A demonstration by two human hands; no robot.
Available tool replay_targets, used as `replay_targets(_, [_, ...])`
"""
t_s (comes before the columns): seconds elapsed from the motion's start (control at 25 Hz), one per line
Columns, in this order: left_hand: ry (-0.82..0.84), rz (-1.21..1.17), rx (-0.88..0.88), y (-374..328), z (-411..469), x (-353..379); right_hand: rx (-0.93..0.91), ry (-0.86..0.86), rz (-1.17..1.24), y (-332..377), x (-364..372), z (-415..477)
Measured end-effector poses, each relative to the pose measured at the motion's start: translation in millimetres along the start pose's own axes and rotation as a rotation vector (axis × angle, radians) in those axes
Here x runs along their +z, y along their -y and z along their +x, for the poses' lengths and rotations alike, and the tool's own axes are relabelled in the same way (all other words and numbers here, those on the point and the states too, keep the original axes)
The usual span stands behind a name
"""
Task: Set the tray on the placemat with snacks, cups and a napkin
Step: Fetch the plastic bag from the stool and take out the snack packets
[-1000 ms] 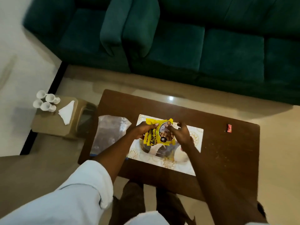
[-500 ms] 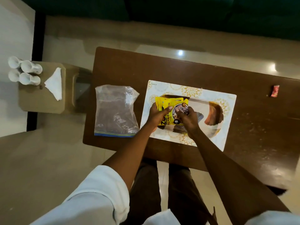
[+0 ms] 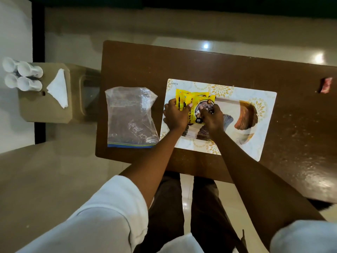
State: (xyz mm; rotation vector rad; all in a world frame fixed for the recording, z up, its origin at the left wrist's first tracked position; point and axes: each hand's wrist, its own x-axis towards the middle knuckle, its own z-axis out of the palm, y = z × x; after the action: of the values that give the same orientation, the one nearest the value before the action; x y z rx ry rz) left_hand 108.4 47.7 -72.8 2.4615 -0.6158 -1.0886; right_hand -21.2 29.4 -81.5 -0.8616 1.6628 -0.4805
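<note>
A white placemat [image 3: 266, 114] with gold flowers lies on the brown table [image 3: 145, 66]. On it rests a white tray [image 3: 244, 117] with a fan pattern. Over the tray's left part, my left hand [image 3: 175, 115] and my right hand [image 3: 212, 119] both grip a bunch of yellow snack packets [image 3: 193, 102]. Several white cups [image 3: 22, 74] lie on their sides beside a folded white napkin [image 3: 59, 88] on a small stool at the left.
A clear plastic zip bag [image 3: 131, 117] lies flat on the table left of the placemat. A small red wrapper [image 3: 326, 85] sits near the table's right end. The beige stool [image 3: 45, 110] stands on the floor left of the table. My legs are under the table's near edge.
The view has tilted down, so the sofa has left the frame. My hands have brought the snack packets lower, onto the tray's left part.
</note>
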Motion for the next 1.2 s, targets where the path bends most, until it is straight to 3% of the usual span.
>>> replay_targets(0.28, [-0.061,-0.108,0.088,10.5,2.8,-6.8,0.013,-0.092,-0.009,0.2,7.5,-1.7])
replay_targets(0.48, [0.057,-0.283,0.005,6.1,1.7,-9.8,-0.01,-0.106,-0.026,1.7,6.4,-8.0])
replay_targets(0.8, [0.082,-0.185,0.013,48.9,-30.8,-25.3,0.057,0.051,-0.21,-38.8,4.7,-47.0])
replay_targets(0.96, [0.101,-0.053,-0.018,51.2,-18.6,-27.8,0.088,0.047,-0.259,-48.0,15.2,-41.2])
replay_targets(1.2, [0.093,-0.188,-0.035,42.4,-8.6,-31.6,0.077,0.033,-0.247,-47.5,16.4,-36.3])
